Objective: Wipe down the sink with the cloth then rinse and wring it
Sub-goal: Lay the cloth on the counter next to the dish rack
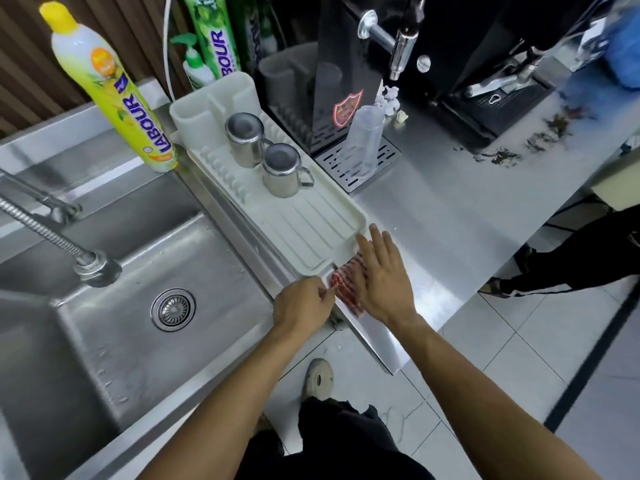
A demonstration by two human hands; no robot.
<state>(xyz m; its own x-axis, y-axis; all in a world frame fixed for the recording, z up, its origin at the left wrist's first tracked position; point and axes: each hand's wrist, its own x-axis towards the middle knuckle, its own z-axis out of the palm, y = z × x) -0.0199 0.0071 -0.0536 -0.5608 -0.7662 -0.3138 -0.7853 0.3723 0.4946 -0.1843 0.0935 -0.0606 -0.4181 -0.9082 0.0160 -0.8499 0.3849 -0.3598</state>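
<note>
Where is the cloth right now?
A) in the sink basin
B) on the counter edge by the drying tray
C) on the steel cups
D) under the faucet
B: the cloth lies on the counter edge at the tray's near end, right hand flat on it, left hand pinching its corner.

A steel counter (433,237) carries everything. On it, under the right hand (377,282) and pinched by the left hand (304,304), lies the cloth (341,285). Just beyond the grip sits a rack (304,233); farther off, a bottle (114,95) and scattered debris (540,140).
</note>
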